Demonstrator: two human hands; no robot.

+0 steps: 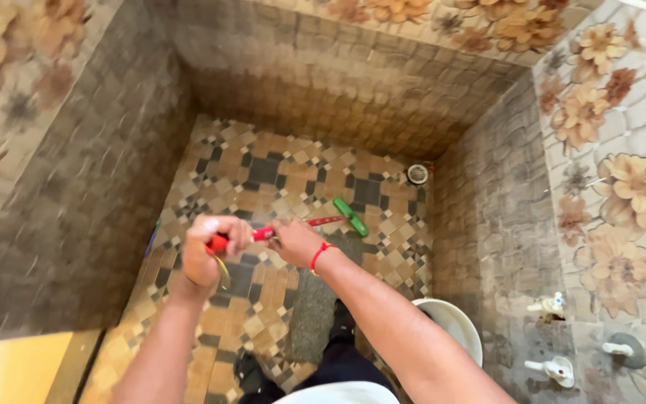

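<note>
I look down into a small tiled bathroom. Both my hands grip the red handle (pixel 263 233) of a floor wiper. My left hand (pixel 211 251) holds its near end, my right hand (pixel 293 241), with a red thread at the wrist, holds it a little further along. The handle slopes down to a green wiper head (pixel 351 217) resting on the patterned floor tiles (pixel 263 172). A thin yellowish loop hangs below my left hand.
A round metal floor drain (pixel 417 173) sits in the far right corner. A white bucket (pixel 454 325) stands by my right arm. White taps (pixel 551 307) stick out of the flowered right wall. Dark tiled walls close in on three sides; my feet stand on a wet strip.
</note>
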